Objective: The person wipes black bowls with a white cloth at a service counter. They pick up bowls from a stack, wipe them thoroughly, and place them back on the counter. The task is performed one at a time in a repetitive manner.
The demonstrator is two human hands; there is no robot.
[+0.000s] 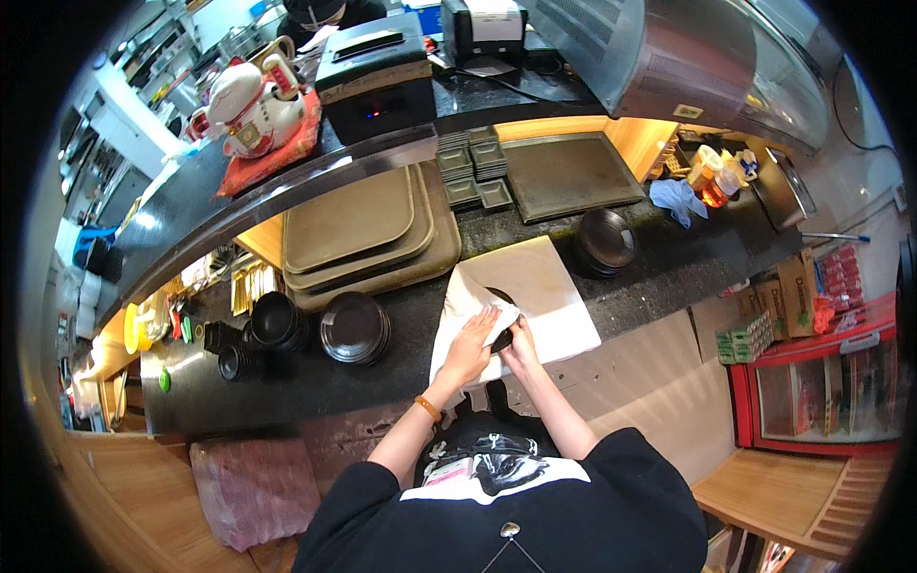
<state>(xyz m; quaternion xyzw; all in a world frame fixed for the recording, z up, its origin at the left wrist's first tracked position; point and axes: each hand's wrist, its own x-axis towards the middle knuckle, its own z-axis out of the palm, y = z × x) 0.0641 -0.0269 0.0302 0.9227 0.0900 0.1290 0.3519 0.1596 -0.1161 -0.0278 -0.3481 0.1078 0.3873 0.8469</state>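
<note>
A small dark round dish (501,320) is held low over a white square pad (559,296) at the counter's front edge. My right hand (521,350) grips the dish by its right rim. A white cloth (465,304) lies partly over the dish, and my left hand (472,346) presses it against the surface with fingers laid along it. The cloth and left hand cover much of the dish. Whether the cloth is a loose piece or part of the pad, I cannot tell. Left of the pad stands a stack of dark plates (354,328); another plate stack (606,241) is to its right.
Brown trays (349,220) lean behind the left plates. Small square dishes (475,167) are stacked beside a flat dark tray (571,172). Black bowls (275,318) stand farther left. A blue cloth (679,201) and bottles occupy the right end. A raised shelf holds a cat figurine (250,110) and a printer (484,27).
</note>
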